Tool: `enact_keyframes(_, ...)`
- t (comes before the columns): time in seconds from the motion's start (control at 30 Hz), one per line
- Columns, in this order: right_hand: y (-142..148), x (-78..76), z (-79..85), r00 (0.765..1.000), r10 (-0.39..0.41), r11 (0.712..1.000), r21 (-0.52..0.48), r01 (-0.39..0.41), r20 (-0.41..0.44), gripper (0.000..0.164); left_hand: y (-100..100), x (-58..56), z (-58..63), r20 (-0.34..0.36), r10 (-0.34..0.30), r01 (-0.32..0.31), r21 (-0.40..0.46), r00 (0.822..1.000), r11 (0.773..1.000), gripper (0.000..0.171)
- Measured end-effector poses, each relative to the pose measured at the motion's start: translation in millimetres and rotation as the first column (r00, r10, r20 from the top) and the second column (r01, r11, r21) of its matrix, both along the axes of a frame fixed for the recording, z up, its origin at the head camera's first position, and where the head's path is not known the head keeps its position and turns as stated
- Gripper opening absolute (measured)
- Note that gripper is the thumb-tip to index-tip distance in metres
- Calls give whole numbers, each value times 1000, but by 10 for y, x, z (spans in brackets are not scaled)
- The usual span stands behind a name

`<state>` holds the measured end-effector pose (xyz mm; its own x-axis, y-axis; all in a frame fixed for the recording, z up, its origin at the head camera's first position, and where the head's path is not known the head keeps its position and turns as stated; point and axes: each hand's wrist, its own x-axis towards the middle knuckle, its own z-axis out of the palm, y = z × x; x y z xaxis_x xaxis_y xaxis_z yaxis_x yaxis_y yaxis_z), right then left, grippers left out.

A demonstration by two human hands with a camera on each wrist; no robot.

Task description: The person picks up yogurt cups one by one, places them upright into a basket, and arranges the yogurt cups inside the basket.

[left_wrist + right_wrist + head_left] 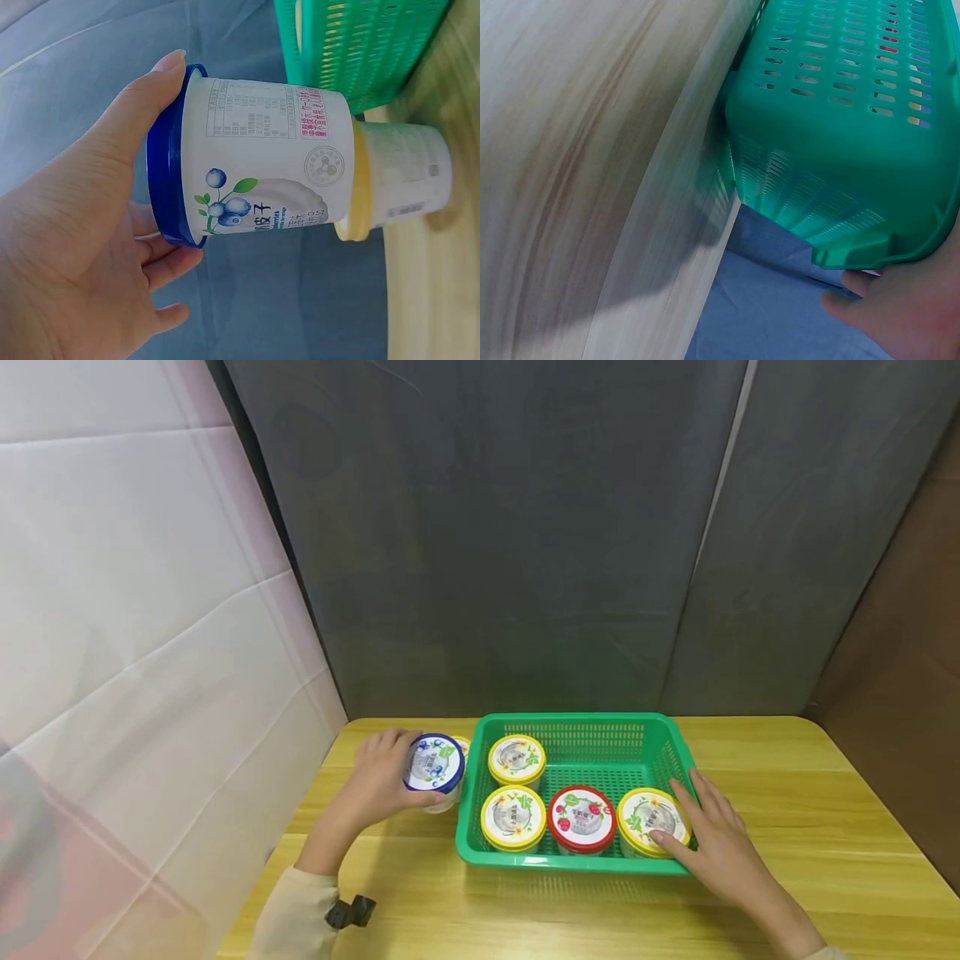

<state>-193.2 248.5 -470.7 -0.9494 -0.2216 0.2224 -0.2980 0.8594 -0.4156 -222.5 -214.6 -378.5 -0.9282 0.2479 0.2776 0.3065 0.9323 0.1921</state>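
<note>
My left hand (386, 781) grips a yogurt cup (262, 161) with a blue lid and printed blueberries, its thumb and fingers around the lid. This cup is left of the green basket (573, 862). Below its base, in the left wrist view, a yellow-lidded yogurt cup (411, 176) stands on the table; whether the two touch I cannot tell. My right hand (720, 856) lies over the basket's right rim with fingers extended. Its thumb reaches inside to the lid of a yellow-lidded cup (648, 818).
Inside the basket, a red-lidded cup (582, 818) sits between yellow-lidded cups, with another yellow-lidded cup (517, 758) behind at the left. The wooden table (810, 827) meets a dark grey cloth wall (510, 543) at the back and a white panel (135, 568) at the left.
</note>
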Motion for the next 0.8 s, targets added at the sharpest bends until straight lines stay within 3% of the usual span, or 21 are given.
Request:
enact_keyframes(0.33, 8, -15, -17, 1000, -9, 1000, 5, 9, 8, 85, 120, -119, 123, 17, -14, 14, 1, 1000, 1000, 99)
enact_keyframes(0.8, -5, -11, -19, 1000, -4, 1000, -7, 4, -4, 84, 105, -129, 202, -13, -16, 16, -4, 1000, 1000, 98)
